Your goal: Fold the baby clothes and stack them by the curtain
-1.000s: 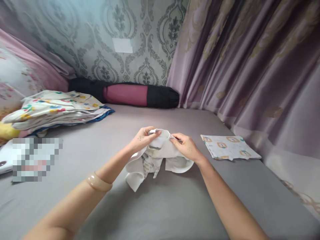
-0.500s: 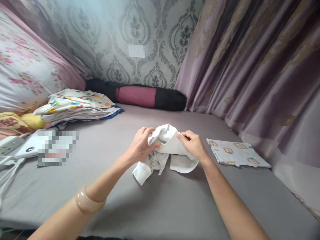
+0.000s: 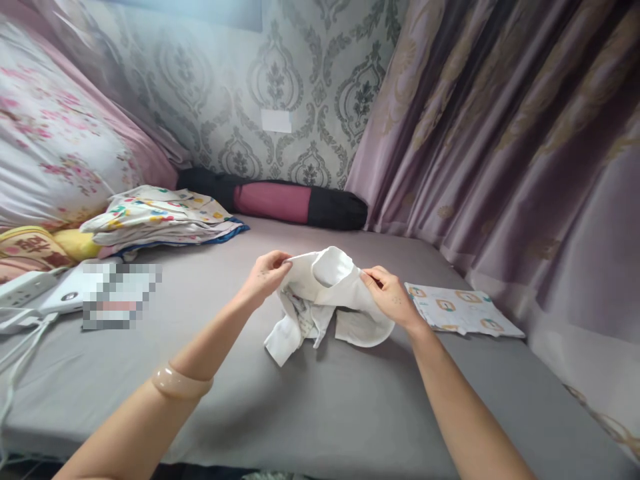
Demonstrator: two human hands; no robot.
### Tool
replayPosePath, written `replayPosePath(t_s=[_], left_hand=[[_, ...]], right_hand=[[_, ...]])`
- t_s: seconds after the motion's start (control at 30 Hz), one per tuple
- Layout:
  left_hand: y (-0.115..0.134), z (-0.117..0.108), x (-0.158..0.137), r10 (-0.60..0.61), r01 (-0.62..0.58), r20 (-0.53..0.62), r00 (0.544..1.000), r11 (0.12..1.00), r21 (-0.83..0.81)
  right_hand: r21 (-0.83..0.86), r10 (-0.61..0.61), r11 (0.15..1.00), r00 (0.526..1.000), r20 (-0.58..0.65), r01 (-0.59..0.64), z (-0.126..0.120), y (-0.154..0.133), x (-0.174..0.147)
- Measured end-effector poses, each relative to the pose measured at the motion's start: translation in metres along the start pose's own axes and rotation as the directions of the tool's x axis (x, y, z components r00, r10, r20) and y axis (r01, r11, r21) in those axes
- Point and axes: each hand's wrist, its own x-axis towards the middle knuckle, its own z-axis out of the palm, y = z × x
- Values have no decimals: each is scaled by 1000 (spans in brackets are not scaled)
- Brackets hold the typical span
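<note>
White garment (image 3: 345, 295) held up between front and back edges of the bed (image 3: 350, 413); lower folds appear to touch it, contact poorly seen. Left hand (image 3: 270, 273): pinching one upper side. Right hand (image 3: 389, 295): pinching the opposite side. Folded patterned cloth (image 3: 467, 311) near bed's right edge.

We can't read any text: brown characters (image 3: 34, 243) on the yellow-edged cushion (image 3: 50, 253) and small print (image 3: 309, 325) on the white top (image 3: 347, 293), both illegible.

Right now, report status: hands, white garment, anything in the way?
Left hand and right hand each pinching white garment. Garment held between them. Nothing seen blocking; folded printed cloth to the right.
</note>
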Motion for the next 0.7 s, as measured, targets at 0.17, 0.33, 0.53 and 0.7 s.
replayPosePath(t_s=[0.17, 0.33, 0.53, 0.7], left_hand=[[14, -13, -3, -8, 0, -43, 999, 986, -168], [33, -28, -10, 6, -8, -11, 1000, 985, -174], [60, -52, -19, 106, -91, 144, 984, 990, -105], [91, -82, -23, 142, -128, 136, 980, 986, -110]], right_hand=[[4, -25, 1000, 999, -42, 25, -6, -4, 2], [68, -29, 997, 997, -72, 33, -15, -15, 6], [176, -38, 983, 998, -49, 46, -31, -39, 15], [365, 51, 923, 980, 191, -119, -59, -66, 27]])
